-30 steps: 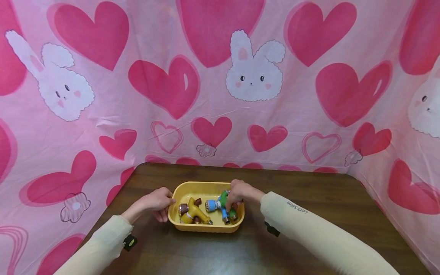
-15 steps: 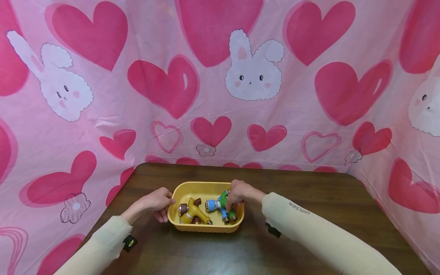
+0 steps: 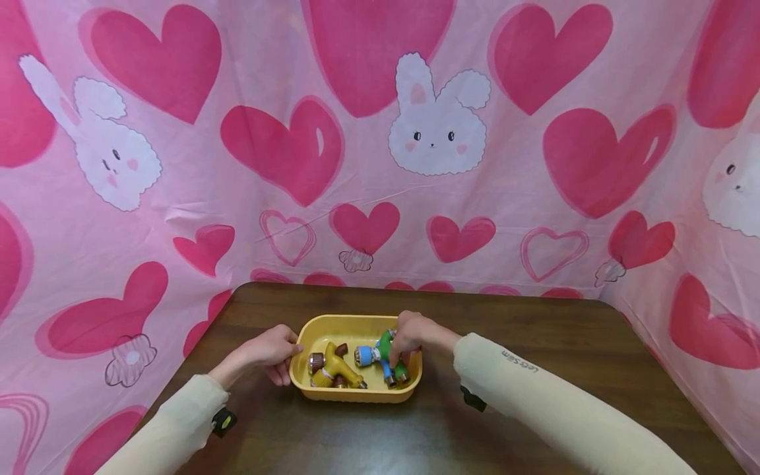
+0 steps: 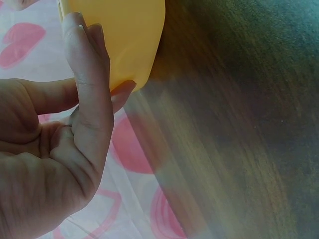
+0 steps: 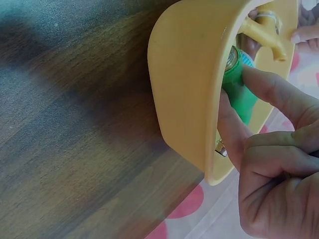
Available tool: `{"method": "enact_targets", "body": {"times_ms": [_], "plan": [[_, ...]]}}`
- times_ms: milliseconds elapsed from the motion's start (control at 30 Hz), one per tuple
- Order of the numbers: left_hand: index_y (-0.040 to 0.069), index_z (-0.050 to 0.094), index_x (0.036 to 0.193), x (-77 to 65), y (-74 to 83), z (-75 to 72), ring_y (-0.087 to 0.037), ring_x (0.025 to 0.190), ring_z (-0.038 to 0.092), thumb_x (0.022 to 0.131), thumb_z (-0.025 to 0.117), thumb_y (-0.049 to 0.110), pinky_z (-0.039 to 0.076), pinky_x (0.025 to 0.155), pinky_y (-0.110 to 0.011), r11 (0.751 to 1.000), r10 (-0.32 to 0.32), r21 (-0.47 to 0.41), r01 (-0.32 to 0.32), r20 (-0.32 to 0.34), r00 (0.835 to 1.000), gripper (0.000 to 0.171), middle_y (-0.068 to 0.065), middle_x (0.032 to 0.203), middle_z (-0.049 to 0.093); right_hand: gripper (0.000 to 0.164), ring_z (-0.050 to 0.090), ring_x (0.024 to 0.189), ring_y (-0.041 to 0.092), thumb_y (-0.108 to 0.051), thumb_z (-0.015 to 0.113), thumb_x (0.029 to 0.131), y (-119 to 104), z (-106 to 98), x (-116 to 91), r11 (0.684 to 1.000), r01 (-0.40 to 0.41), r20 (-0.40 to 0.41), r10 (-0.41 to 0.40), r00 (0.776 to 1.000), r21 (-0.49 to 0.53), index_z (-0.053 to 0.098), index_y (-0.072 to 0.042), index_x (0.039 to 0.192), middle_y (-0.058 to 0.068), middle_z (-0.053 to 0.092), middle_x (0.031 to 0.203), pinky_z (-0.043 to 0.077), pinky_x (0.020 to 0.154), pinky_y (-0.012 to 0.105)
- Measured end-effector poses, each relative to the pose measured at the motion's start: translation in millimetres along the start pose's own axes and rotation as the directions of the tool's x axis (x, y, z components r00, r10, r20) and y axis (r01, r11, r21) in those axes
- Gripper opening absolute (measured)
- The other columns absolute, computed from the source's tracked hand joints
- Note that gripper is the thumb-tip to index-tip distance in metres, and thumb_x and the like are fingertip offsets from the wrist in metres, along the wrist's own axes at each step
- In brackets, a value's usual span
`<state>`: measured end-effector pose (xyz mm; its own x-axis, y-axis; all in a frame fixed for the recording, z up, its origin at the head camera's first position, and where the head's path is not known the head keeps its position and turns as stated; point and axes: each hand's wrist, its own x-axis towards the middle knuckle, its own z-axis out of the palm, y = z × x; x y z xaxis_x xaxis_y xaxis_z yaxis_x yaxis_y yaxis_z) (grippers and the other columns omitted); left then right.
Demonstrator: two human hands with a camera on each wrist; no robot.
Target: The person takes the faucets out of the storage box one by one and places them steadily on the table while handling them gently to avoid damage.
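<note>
A yellow plastic basin (image 3: 356, 395) sits on the table, holding several tap-like fittings. My left hand (image 3: 270, 351) grips its left rim, thumb at the edge and fingers along the outside wall. Inside the right end, my right hand (image 3: 411, 332) pinches a green fitting (image 5: 239, 94) with a metal threaded end between thumb and forefinger. Against it lies a blue fitting (image 3: 365, 355) with a ribbed knob. In the left half rests a yellow branched fitting (image 3: 340, 367) over a brown one (image 3: 316, 361) with a ribbed knob. The hand hides part of the green fitting.
The dark wood table (image 3: 505, 349) extends around the basin. Pink cloth (image 3: 368, 165) printed with hearts and rabbits hangs along its back and both sides. A small black device (image 3: 223, 421) is worn at the left wrist.
</note>
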<state>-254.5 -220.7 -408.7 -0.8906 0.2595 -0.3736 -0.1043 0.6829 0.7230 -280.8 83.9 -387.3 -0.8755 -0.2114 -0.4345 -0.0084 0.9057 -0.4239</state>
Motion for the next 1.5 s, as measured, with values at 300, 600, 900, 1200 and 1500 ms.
{"method": "enact_targets", "body": {"times_ms": [300, 600, 900, 1200, 1500], "plan": [[-0.007, 0.067, 0.105, -0.8, 3.1, 0.4, -0.018, 0.046, 0.065, 0.108, 0.054, 0.004, 0.060, 0.048, -0.036, 1.000, 0.016, 0.007, -0.016, -0.004, 1.000, 0.018, -0.016, 0.062, 0.065, 0.026, 0.046, 0.047, 0.010, -0.020, 0.096, 0.075, 1.0, -3.3, -2.2, 1.000, 0.026, -0.008, -0.026, 1.000, -0.007, 0.075, -0.007, 0.069, 0.004, 0.073, 0.064, 0.038, 0.047, 0.022], [-0.008, 0.067, 0.105, -2.6, 2.0, 1.6, -0.018, 0.046, 0.065, 0.108, 0.053, 0.005, 0.060, 0.047, -0.035, 1.000, 0.024, 0.009, -0.024, -0.007, 1.000, 0.019, -0.016, 0.062, 0.065, 0.025, 0.045, 0.046, 0.009, -0.020, 0.096, 0.075, 0.7, -4.9, -6.6, 0.999, 0.034, -0.009, -0.034, 0.999, -0.001, 0.076, -0.008, 0.067, 0.005, 0.074, 0.065, 0.040, 0.048, 0.022], [-0.006, 0.067, 0.102, -1.9, 1.5, 1.0, -0.018, 0.046, 0.065, 0.108, 0.055, 0.005, 0.060, 0.047, -0.035, 1.000, 0.020, 0.016, -0.020, -0.007, 1.000, 0.018, -0.015, 0.063, 0.064, 0.026, 0.045, 0.044, 0.009, -0.017, 0.097, 0.071, 0.9, -10.5, -11.5, 0.998, 0.051, -0.040, -0.049, 0.998, 0.040, 0.075, -0.006, 0.066, 0.005, 0.073, 0.063, 0.037, 0.044, 0.021], [-0.007, 0.067, 0.101, -2.2, 1.6, 1.3, -0.018, 0.046, 0.065, 0.107, 0.054, 0.004, 0.060, 0.047, -0.035, 1.000, 0.019, 0.011, -0.019, -0.006, 1.000, 0.018, -0.016, 0.063, 0.064, 0.025, 0.047, 0.047, 0.011, -0.016, 0.095, 0.073, 2.4, -20.0, -16.8, 0.995, 0.063, -0.046, -0.060, 0.997, 0.077, 0.075, -0.004, 0.067, 0.008, 0.074, 0.067, 0.035, 0.044, 0.023], [-0.006, 0.067, 0.102, -2.1, 0.3, 2.5, -0.019, 0.045, 0.065, 0.107, 0.055, 0.004, 0.060, 0.047, -0.035, 1.000, 0.020, 0.013, -0.019, -0.012, 1.000, 0.016, -0.015, 0.063, 0.064, 0.023, 0.062, 0.045, 0.012, -0.013, 0.093, 0.076, 3.9, -25.0, -23.7, 0.990, 0.032, -0.052, -0.025, 0.998, 0.140, 0.073, -0.001, 0.071, 0.009, 0.072, 0.062, 0.044, 0.043, 0.024]]}}
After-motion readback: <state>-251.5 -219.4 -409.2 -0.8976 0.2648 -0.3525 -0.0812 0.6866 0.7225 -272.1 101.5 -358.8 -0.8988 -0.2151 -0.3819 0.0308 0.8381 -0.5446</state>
